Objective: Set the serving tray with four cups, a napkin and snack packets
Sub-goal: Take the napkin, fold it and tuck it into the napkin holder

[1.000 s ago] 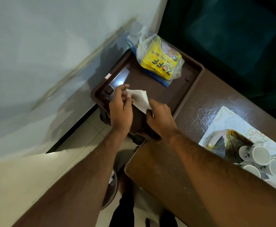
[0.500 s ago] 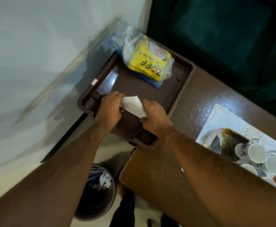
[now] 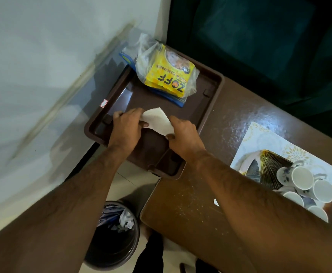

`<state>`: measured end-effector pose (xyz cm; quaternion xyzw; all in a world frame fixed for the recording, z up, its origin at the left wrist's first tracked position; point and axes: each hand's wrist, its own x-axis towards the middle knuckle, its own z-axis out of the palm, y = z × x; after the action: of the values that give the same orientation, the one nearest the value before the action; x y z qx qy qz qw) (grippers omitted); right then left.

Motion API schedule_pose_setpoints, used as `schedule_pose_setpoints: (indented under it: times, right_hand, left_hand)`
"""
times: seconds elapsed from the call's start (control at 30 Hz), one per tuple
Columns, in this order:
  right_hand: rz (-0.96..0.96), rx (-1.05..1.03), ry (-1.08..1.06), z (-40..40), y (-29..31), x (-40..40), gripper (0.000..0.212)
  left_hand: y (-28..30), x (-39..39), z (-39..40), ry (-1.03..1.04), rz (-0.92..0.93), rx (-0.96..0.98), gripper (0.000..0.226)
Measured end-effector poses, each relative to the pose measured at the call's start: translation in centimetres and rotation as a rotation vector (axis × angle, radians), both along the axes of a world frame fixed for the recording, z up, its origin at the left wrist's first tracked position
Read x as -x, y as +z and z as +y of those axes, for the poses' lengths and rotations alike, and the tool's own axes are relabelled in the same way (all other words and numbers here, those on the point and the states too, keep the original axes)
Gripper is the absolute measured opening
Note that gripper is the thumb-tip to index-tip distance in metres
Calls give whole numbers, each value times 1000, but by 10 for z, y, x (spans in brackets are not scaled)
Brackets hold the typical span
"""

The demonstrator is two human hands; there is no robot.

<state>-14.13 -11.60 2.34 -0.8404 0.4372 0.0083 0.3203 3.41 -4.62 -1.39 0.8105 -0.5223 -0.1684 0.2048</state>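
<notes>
A dark brown serving tray [image 3: 210, 107] lies on the brown table's left end, partly overhanging the edge. Yellow snack packets in a clear plastic bag [image 3: 167, 75] rest at the tray's far end. Over the tray's near half I hold a white folded napkin [image 3: 157, 121] between both hands: my left hand [image 3: 126, 128] pinches its left side and my right hand [image 3: 183, 134] grips its right edge. White cups [image 3: 303, 178] lie on their sides in a cluster on a patterned tray at the right.
The patterned white and gold tray [image 3: 259, 138] sits on the brown table [image 3: 190, 209] at the right. A dark waste bin [image 3: 112, 233] with crumpled paper stands on the floor below the table's edge. A white wall runs along the left.
Both hands stay on the napkin over the tray. The view has shifted, so the waste bin now shows below. My left hand has turned palm-down over the napkin's left side.
</notes>
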Motion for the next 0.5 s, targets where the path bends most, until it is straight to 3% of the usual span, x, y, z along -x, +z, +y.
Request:
schedule_pose_setpoints:
  times: [0.1, 0.27, 0.37, 0.5]
  right_hand:
    - [-78, 42, -56, -7, 8, 10, 42]
    - [-229, 138, -131, -16, 23, 39, 35]
    - [-256, 181, -189, -23, 29, 62, 26]
    - [-276, 200, -296, -33, 39, 114, 29]
  left_hand:
    - [12, 3, -11, -43, -5, 72, 14]
    - [42, 29, -37, -88, 18, 149, 28]
    - [52, 52, -53, -126, 71, 188, 37]
    - [59, 96, -76, -222, 65, 222, 41]
